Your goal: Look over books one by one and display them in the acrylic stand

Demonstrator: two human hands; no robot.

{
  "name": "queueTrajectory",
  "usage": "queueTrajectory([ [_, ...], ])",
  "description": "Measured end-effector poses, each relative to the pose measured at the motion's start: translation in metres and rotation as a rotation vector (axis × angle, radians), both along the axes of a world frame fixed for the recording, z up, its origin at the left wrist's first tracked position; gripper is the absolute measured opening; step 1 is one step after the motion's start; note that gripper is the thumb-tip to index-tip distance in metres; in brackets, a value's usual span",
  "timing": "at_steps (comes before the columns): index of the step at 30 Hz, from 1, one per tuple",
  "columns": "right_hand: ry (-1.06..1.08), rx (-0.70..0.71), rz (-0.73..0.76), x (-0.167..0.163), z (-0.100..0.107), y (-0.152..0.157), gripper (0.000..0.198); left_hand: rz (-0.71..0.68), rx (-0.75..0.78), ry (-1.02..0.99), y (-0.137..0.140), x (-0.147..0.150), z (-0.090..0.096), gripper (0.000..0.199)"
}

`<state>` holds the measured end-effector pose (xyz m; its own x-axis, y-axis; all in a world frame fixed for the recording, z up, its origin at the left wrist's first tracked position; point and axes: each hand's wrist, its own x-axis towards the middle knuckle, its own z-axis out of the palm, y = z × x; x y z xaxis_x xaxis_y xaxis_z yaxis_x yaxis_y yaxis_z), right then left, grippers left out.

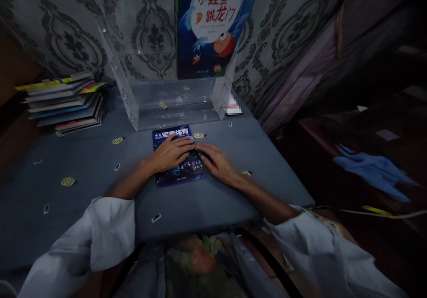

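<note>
A dark blue children's book (187, 179) with Chinese lettering lies flat on the table. Across its upper middle rests my left hand (173, 152), palm down with the fingers stretched out and lying on the cover. My right hand (218, 162) is at the book's right edge. Its fingers are extended and slightly bent, with the fingertips touching the edge close to my left fingertips. Part of the cover is hidden under both hands.
Behind the book stands a clear acrylic rack (173, 111) with a fish picture book (210, 62) upright at its right. A stack of books (66, 104) is at the left. The patterned tablecloth (93, 218) covers the table. Blue cloth (373, 169) lies off to the right.
</note>
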<state>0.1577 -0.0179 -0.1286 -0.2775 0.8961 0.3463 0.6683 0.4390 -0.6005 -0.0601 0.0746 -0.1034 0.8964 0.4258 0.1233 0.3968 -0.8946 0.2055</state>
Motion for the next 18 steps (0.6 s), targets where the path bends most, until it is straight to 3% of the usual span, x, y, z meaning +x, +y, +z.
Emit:
queueTrajectory([
  [7,-0.085,0.038,0.053,0.001,0.004,-0.041,0.038,-0.053,-0.071,0.012,-0.018,-0.004,0.007,0.041],
  [18,-0.266,0.065,0.036,-0.005,0.005,-0.073,0.042,-0.078,-0.096,0.044,-0.05,-0.014,0.004,0.049],
])
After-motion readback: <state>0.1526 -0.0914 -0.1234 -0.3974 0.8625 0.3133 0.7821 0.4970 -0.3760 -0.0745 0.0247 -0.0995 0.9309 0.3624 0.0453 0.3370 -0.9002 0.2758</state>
